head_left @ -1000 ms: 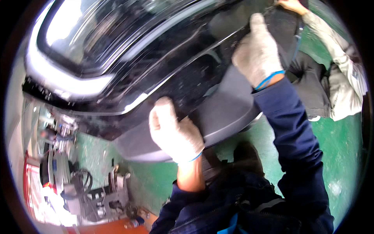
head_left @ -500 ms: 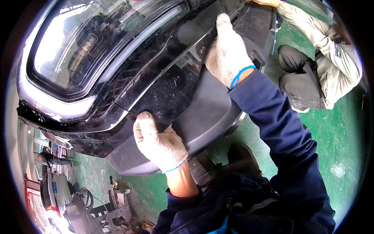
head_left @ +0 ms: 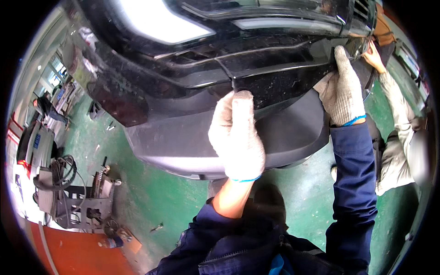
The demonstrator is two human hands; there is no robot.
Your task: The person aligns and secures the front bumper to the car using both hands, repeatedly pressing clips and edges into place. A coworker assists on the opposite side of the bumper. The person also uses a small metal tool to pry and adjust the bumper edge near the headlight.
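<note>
A black car bumper (head_left: 178, 137) spans the middle, its lower part matte grey-black and its upper strip glossy and dusty. My left hand (head_left: 238, 137), in an off-white knit glove with a blue cuff, grips the bumper near a seam below the lamp. The thumb points up and the fingers are curled. Gloved the same way, my right hand (head_left: 343, 94) holds the bumper farther right, thumb up along its upper edge, fingertips partly hidden. At the far right end, a co-worker's bare hand (head_left: 375, 57) touches the bodywork. A bright white lamp (head_left: 158, 20) sits above the bumper.
The co-worker's light sleeve (head_left: 398, 101) and dark trousers are low at right. A cart with coiled cables (head_left: 75, 197) stands on the green floor (head_left: 137, 197) at left. An orange-red surface (head_left: 78, 252) and a plastic bottle (head_left: 110, 242) lie lower left. Another person (head_left: 52, 110) is farther back.
My view has turned, so the car lies more level across it. Both hands keep to the bumper and appear farther right. The co-worker's hand now shows more clearly at its right end.
</note>
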